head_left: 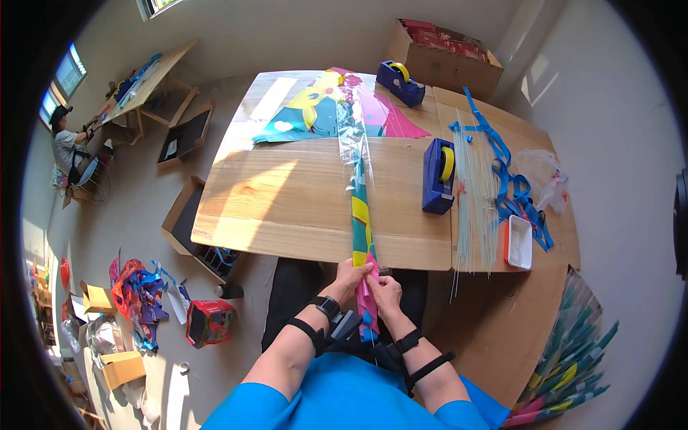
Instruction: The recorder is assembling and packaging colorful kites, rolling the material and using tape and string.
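Note:
A long rolled-up kite [360,215], green, yellow and pink, runs from the tabletop toward my body. Its far part lies inside a clear plastic sleeve [352,136]. At the table's front edge my left hand [350,279] is closed round the roll. Just beside it, my right hand [388,295] grips the pink part with bent fingers. The near end of the roll hangs between my forearms, showing pink and blue. Under the far end of the sleeve a flat printed kite [308,118] with a yellow cartoon figure is spread on the table.
Two blue tape dispensers [438,179] stand on the wooden table [287,215]. To the right lie thin rods [473,201], blue ribbon [502,154] and a white tray [519,244]. Wrapped rolls [573,358] fill the lower right. Boxes [188,215] sit left; another person [72,147] works far left.

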{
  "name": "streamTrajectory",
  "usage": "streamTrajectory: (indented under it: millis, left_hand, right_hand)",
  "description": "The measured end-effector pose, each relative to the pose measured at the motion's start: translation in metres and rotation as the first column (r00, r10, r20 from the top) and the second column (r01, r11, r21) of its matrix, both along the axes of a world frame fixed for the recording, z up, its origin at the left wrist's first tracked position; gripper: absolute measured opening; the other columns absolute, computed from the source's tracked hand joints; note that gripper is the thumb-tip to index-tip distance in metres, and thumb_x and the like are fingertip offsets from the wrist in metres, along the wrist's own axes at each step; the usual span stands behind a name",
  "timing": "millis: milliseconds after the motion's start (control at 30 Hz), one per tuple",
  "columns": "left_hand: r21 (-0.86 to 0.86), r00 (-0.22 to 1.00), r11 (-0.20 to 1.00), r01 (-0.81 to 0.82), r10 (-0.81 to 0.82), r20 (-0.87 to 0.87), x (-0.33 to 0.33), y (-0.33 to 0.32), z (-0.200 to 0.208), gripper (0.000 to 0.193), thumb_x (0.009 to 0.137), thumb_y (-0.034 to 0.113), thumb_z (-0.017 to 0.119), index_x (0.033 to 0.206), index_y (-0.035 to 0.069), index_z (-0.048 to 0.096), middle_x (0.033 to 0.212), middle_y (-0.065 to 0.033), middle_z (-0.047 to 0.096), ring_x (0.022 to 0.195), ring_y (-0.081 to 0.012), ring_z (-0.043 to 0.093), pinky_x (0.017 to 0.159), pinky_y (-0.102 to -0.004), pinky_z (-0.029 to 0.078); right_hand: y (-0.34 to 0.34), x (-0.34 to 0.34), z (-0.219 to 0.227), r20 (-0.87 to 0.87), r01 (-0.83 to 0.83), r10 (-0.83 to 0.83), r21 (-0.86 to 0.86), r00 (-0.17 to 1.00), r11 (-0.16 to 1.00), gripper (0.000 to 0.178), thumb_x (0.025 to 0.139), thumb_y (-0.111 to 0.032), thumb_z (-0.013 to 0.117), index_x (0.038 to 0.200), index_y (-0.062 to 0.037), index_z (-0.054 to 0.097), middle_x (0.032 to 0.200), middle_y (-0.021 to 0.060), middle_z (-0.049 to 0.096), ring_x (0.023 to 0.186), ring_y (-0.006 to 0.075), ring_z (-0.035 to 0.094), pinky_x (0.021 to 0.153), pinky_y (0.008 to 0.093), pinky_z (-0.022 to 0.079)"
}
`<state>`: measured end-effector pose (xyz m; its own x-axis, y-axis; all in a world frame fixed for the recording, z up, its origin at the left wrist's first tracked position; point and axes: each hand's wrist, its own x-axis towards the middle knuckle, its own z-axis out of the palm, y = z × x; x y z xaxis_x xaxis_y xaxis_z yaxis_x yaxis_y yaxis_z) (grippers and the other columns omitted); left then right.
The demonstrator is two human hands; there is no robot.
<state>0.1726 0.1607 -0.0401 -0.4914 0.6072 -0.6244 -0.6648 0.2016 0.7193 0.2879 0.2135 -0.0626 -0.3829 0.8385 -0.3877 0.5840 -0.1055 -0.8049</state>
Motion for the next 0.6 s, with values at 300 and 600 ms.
streamTrajectory:
  millis: [300, 600]
  left_hand:
    - [0.088, 0.987, 0.996, 0.000, -0.014, 0.160, -0.020, 0.002, 0.016, 0.025, 0.090, 0.009, 0.070, 0.111, 0.001, 0.060, 0.098, -0.0089, 0.068, 0.084, -0.0179, 0.067, 0.076, -0.0348, 0.057]
    - [0.091, 0.985, 0.996, 0.023, -0.038, 0.168, -0.014, 0.005, 0.018, 0.025, 0.090, 0.009, 0.069, 0.111, -0.001, 0.060, 0.098, -0.0096, 0.068, 0.083, -0.0183, 0.067, 0.075, -0.0347, 0.057]
  right_hand:
    - [-0.033, 0.144, 0.116, 0.141, -0.758, 0.863, 0.560, 0.486, 0.335, 0.052, 0.073, -0.029, 0.082, 0.108, -0.0012, 0.055, 0.105, 0.0163, 0.062, 0.094, 0.0321, 0.064, 0.082, 0.0375, 0.054]
    - [-0.056, 0.149, 0.101, 0.077, -0.687, 0.848, 0.627, 0.525, 0.368, 0.028, 0.076, -0.005, 0.075, 0.100, -0.0016, 0.061, 0.096, 0.0129, 0.065, 0.085, 0.0277, 0.067, 0.073, 0.0344, 0.058]
